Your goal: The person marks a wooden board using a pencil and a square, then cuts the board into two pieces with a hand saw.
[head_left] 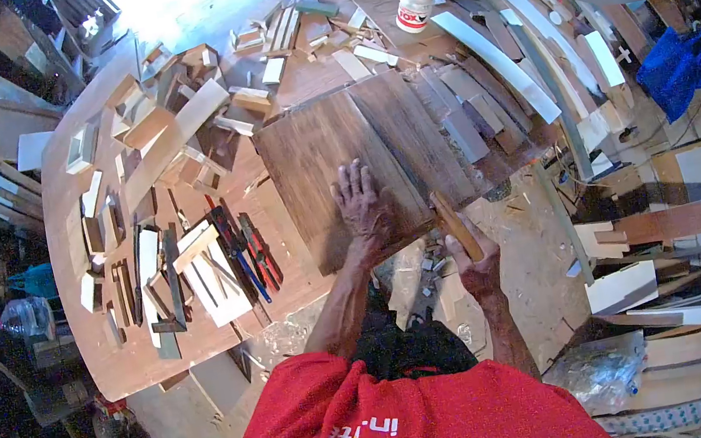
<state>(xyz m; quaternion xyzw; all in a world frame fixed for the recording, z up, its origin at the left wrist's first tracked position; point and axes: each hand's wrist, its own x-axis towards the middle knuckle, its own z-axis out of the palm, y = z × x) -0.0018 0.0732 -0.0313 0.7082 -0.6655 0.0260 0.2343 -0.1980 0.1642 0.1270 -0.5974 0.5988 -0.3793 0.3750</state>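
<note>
Fingers of left hand (364, 208) spread flat, pinning dark wooden panel (377, 155) on counter (105, 349). Right hand (477, 263) wrapped round hammer handle (456, 225) at panel's near edge. Panel stiff, heavy-looking; grip by edges.

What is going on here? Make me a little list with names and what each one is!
Place: a cluttered wood workshop seen from above
Table: a big brown table covered with wood scraps
Board: a dark wooden panel lying at the table's edge
Left hand: left hand pressed flat on the panel, fingers spread
Right hand: right hand gripping a wooden handle at the panel's near edge; its working end is hard to make out
Glue: a white bottle standing beyond the panel
Tools: red and blue handled tools left of the panel
Clothes: red shirt
</note>
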